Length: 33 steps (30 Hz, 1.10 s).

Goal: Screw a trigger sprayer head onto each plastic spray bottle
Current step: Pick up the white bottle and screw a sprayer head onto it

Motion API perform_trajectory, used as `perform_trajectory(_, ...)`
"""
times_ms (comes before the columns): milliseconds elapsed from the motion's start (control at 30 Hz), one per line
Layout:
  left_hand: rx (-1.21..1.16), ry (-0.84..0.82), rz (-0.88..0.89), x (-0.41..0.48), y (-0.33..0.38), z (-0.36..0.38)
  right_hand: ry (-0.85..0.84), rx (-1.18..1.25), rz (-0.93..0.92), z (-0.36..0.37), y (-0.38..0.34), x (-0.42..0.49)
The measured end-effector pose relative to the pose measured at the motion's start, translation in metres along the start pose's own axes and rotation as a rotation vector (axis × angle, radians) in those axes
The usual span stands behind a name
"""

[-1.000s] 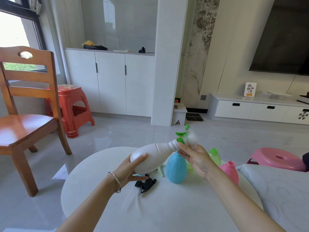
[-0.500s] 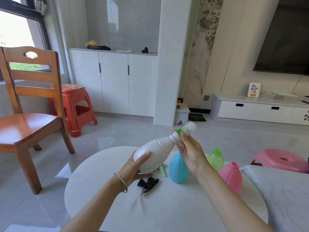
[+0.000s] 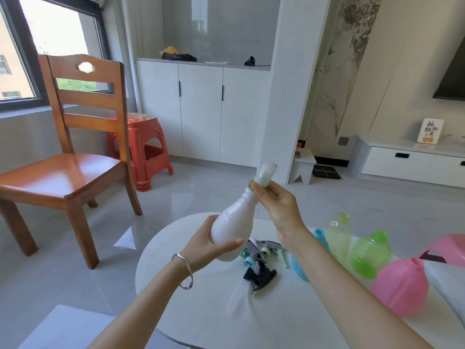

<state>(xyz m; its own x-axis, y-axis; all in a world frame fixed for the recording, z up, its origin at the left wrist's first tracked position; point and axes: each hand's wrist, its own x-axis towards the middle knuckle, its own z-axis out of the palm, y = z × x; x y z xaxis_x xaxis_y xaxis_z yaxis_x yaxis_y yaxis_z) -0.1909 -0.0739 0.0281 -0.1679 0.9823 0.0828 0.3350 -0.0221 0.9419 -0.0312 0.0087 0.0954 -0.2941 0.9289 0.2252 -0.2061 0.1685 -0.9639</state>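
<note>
My left hand (image 3: 205, 244) grips the base of a white plastic bottle (image 3: 232, 227) held tilted above the round white table (image 3: 201, 311). My right hand (image 3: 279, 205) pinches a white sprayer head with a green collar (image 3: 263, 176) at the bottle's neck. Loose sprayer heads (image 3: 259, 263), black, grey and green, lie on the table below the bottle. A blue bottle (image 3: 319, 238) is mostly hidden behind my right forearm. A pale yellow-green bottle (image 3: 338, 235), a bright green ribbed bottle (image 3: 370, 255) and a pink bottle (image 3: 400, 288) stand to the right, without heads.
A wooden chair (image 3: 68, 157) and a red plastic stool (image 3: 143, 147) stand on the floor to the left. A pink stool (image 3: 450, 248) sits at the far right. White cabinets (image 3: 201, 109) line the back wall.
The white bottle has swung from near horizontal to more upright, neck raised. My right hand has turned on the sprayer head. The view has shifted left.
</note>
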Motion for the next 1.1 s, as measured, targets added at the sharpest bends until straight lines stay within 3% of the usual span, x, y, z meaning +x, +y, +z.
perform_trajectory(167, 0.055, 0.179, 0.012, 0.016, -0.025, -0.027, -0.186, -0.134, -0.078, 0.059, 0.016, 0.026)
perform_trajectory(367, -0.031, 0.254, -0.027, 0.048, -0.069, -0.078, -0.405, -0.390, 0.135, 0.094, 0.080, 0.050)
perform_trajectory(733, -0.022, 0.293, -0.057, 0.089, -0.148, -0.105, -0.361, -0.385, 0.180, 0.138, 0.172, 0.079)
perform_trajectory(1100, -0.017, 0.319, -0.097, 0.084, -0.168, -0.099, -0.387, -0.324, 0.224, 0.133, 0.191, 0.072)
